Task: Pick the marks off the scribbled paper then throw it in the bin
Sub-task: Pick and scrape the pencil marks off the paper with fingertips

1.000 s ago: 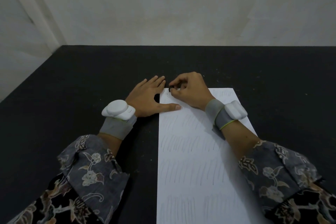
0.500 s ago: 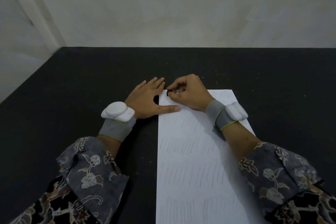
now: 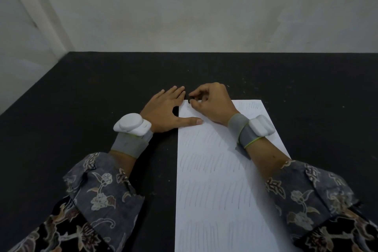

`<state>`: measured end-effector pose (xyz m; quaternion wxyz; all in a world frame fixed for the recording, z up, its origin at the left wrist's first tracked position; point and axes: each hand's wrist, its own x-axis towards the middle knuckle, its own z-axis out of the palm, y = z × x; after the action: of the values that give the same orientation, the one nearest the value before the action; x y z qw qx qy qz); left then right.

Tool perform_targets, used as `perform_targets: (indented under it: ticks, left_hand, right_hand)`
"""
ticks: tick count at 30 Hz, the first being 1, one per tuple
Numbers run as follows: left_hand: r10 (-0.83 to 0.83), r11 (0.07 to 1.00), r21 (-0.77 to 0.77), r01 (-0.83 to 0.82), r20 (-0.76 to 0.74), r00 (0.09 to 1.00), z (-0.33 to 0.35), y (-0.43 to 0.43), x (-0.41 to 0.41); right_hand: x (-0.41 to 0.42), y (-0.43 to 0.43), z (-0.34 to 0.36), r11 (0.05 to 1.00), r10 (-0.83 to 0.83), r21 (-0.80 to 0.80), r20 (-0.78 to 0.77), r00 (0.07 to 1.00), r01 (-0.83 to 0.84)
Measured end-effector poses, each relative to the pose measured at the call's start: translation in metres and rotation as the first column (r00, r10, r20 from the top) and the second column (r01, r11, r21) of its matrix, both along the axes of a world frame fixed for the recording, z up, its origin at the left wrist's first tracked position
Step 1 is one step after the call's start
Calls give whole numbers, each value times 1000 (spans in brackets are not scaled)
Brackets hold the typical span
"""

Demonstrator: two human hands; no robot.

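Observation:
A white sheet of paper [image 3: 221, 180] covered in rows of faint pencil scribbles lies on the black table [image 3: 102, 92]. My left hand [image 3: 165, 111] lies flat with straight fingers at the sheet's far left corner, its thumb pressing on the paper. My right hand [image 3: 212, 103] has curled fingers and pinches a small black eraser [image 3: 191, 100] against the sheet's far left corner. The top left patch under the eraser looks paler than the rows below. No bin is in view.
Both wrists carry grey bands with white devices. A pale wall rises behind the table's far edge, and the table's left edge runs diagonally at the left. Tiny crumbs dot the black surface beyond the paper.
The right hand with the eraser has shifted slightly over the far left corner of the sheet. The left hand keeps its place on the paper.

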<state>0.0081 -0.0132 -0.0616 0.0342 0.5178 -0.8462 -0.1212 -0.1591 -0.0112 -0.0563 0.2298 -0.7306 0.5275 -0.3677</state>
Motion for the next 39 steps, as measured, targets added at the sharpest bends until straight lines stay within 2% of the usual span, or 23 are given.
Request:
perform_targets:
  ticks: [5, 10, 14, 18, 22, 27, 31, 35, 39]
  left_hand:
    - [-4, 1000, -8, 4, -2, 1000, 0, 1, 0]
    - [-2, 1000, 1, 2, 2, 1000, 1, 1, 0]
    - [-4, 1000, 5, 4, 6, 1000, -1, 2, 1]
    - [-1, 1000, 8, 1, 17, 1000, 0, 0, 0]
    - [4, 1000, 5, -4, 45, 999, 0, -1, 0]
    - [2, 1000, 9, -2, 38, 999, 1, -1, -1]
    - [-1, 1000, 2, 1, 37, 999, 1, 0, 0]
    - [1, 1000, 12, -1, 31, 1000, 2, -2, 0]
    - [-5, 1000, 3, 4, 23, 1000, 1, -1, 0]
  right_hand:
    - [-7, 1, 5, 991, 78, 108, 17, 997, -80]
    - [-2, 1, 1, 1000, 8, 24, 22, 1000, -9]
    - [-7, 0, 2, 994, 47, 92, 28, 998, -50]
    - [-2, 0, 0, 1000, -16, -1, 16, 1000, 16]
    - [-8, -1, 2, 993, 50, 104, 25, 998, -52]
    - [-4, -2, 0, 1000, -7, 8, -14, 1000, 7]
    - [-11, -3, 2, 993, 57, 101, 31, 998, -60]
    - [-3, -1, 0, 1000, -3, -5, -16, 1000, 3]
    - [-8, 1, 3, 995, 80, 60, -11, 997, -79]
